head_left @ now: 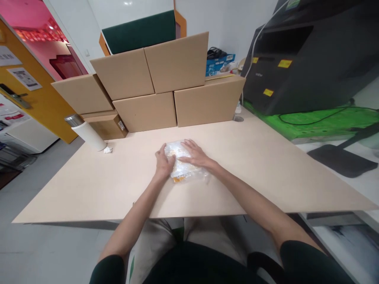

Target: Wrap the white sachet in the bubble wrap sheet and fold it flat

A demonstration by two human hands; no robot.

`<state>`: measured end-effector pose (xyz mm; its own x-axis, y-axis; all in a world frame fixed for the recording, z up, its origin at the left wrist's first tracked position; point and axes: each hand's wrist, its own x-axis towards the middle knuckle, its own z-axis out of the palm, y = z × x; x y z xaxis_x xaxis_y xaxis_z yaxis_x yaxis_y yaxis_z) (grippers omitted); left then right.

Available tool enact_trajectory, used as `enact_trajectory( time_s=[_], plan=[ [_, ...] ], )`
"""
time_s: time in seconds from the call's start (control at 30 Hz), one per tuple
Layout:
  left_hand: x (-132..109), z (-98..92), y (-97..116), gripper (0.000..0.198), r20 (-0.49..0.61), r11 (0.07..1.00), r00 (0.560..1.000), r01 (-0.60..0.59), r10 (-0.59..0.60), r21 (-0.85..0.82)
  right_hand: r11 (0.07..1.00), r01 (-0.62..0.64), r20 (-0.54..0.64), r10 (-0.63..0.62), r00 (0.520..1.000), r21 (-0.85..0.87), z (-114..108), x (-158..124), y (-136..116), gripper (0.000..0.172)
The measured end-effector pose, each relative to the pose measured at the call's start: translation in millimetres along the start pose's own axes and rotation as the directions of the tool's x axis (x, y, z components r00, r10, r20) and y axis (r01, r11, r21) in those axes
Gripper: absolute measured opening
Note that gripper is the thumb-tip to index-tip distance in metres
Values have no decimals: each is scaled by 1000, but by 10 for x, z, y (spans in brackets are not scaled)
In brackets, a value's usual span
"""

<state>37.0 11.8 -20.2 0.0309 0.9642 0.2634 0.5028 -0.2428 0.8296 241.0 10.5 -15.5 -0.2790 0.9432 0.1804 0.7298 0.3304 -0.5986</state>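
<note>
A clear plastic bag with white contents and an orange patch at its near edge lies on the table in front of me. My left hand grips its left side, thumb over the top and fingers along the edge. Across the upper right of the bag rests my right hand, palm down with the fingers stretched and spread. Crinkled loose plastic sticks out below the right hand. What exactly is inside the bag is too blurred to tell.
Cardboard boxes are stacked along the table's far edge. A white bottle with a metal cap stands at the left, a crumpled white scrap beside it. To the right, a big dark printer sits on a green surface.
</note>
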Motion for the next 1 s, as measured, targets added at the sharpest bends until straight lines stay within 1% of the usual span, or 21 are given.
enact_trajectory(
  time_s=[0.03,0.07,0.1,0.13,0.17,0.23,0.3,0.33,0.43,0.53,0.6,0.7,0.77,0.8,0.83,0.9,0.93,1.0],
  plan=[
    [6,-34,-6,67,27,992,997,-70,68,101,1000,-7,70,7,998,-2,-43,-29,8,95],
    [14,-75,-9,61,84,973,990,-131,117,188,1000,-12,122,12,993,-3,-93,-56,16,100],
    [26,-123,-11,59,160,951,977,-180,142,252,1000,-10,166,11,986,-6,-149,-80,24,104],
    [39,-175,-14,61,243,933,958,-219,150,286,1000,-3,211,5,977,-11,-206,-99,33,108],
    [55,-226,-19,67,323,918,936,-246,142,311,1000,6,255,-2,967,-15,-261,-114,45,110],
    [89,-316,-40,87,448,888,889,-280,96,365,999,31,327,-25,945,-14,-347,-129,77,115],
    [126,-373,-74,106,524,859,850,-307,55,409,999,49,370,-44,928,-4,-386,-127,121,118],
    [145,-388,-93,111,548,850,836,-320,45,418,998,55,380,-51,924,0,-386,-122,146,119],
    [199,-394,-145,116,578,842,815,-339,40,420,998,68,373,-65,925,5,-333,-103,219,122],
    [233,-375,-166,116,592,847,805,-338,35,410,997,76,334,-74,940,7,-274,-90,251,121],
    [226,-364,-161,115,592,846,806,-337,33,412,998,69,326,-65,943,-2,-274,-88,240,120],
    [163,-350,-137,115,561,833,827,-338,40,438,998,52,373,-42,927,-18,-344,-110,215,122],
    [100,-346,-118,113,524,814,847,-365,89,452,999,44,412,-34,911,-14,-413,-150,219,124],
    [69,-347,-108,109,512,801,849,-393,128,452,999,42,425,-35,905,-8,-446,-175,228,124],
    [42,-349,-99,105,511,785,843,-428,169,447,999,43,432,-38,901,-2,-474,-201,242,123],
    [7,-359,-83,96,549,760,806,-495,221,421,999,47,439,-44,897,5,-508,-245,275,121],
    [1,-366,-77,96,580,757,784,-513,222,404,999,46,441,-42,896,3,-512,-260,292,121],
    [9,-377,-72,103,636,770,746,-520,197,371,999,39,435,-33,900,-5,-493,-272,325,123]
  ],
)
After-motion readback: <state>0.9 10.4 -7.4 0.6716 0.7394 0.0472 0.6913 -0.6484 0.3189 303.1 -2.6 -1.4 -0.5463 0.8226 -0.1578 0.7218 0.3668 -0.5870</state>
